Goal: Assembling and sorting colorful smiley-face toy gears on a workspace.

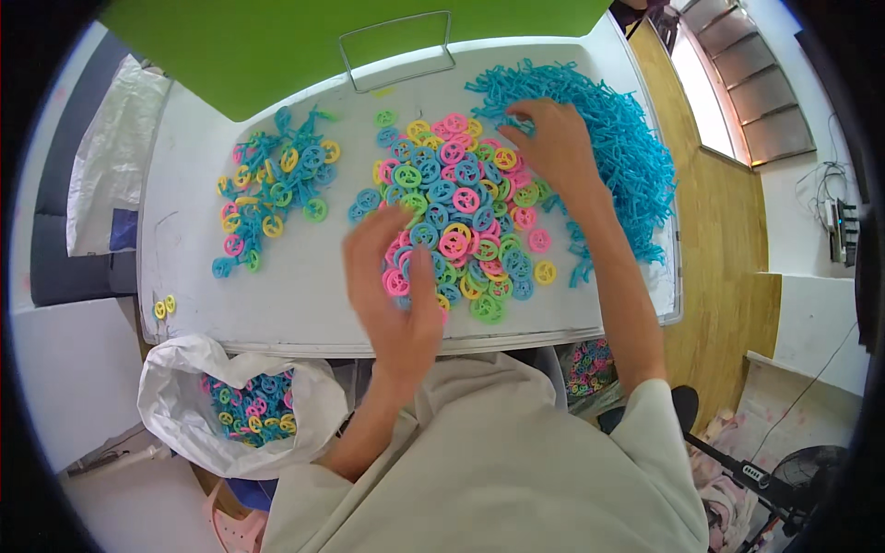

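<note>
left hand (380, 293) blurred, fingers (376, 229) curved, right hand (558, 152) farther forward, thumb (516, 136) apart

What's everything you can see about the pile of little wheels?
The pile of wheels is a loose, overlapping heap of small rings with bars inside, in pink, blue, green and yellow. They look like plastic. It lies in the middle of the white table, with stray wheels around its edges. The left grip, blurred, is over its left side; I can't tell whether it touches any.
</note>
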A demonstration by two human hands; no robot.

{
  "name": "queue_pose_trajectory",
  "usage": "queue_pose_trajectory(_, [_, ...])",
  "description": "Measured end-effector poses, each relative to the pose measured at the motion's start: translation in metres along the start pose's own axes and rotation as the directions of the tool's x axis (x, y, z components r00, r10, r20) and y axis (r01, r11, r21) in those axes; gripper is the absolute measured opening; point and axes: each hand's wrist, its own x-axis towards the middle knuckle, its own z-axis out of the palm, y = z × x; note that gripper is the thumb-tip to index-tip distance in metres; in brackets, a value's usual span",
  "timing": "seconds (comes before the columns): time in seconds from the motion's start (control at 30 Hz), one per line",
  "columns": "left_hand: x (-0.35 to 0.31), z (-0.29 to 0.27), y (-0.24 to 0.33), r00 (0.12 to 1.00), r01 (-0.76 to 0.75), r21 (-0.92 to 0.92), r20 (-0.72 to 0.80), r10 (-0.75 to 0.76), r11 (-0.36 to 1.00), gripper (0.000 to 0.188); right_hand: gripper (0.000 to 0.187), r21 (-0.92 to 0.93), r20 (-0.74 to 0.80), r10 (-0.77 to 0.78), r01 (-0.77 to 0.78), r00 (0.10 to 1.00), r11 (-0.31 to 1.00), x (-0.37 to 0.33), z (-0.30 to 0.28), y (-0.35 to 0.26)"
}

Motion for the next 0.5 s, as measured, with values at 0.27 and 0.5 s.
queue_pose_trajectory(0.27, [0.124,0.014,-0.043,0.972,-0.135,0.423,0.232,0.038,0.896,0.022,0.030,-0.023,-0.067,-0.093,0.092,0.993,0.996,0.016,0.025,0.008])
queue_pose_trajectory(0.5, [0.161,0.040,-0.137,0.878,-0.311,0.661,0.476,-0.060,0.683,0.026,0.030,0.130,-0.142,0.072,-0.054,0.987,0.990,0.011,-0.005,-0.003])
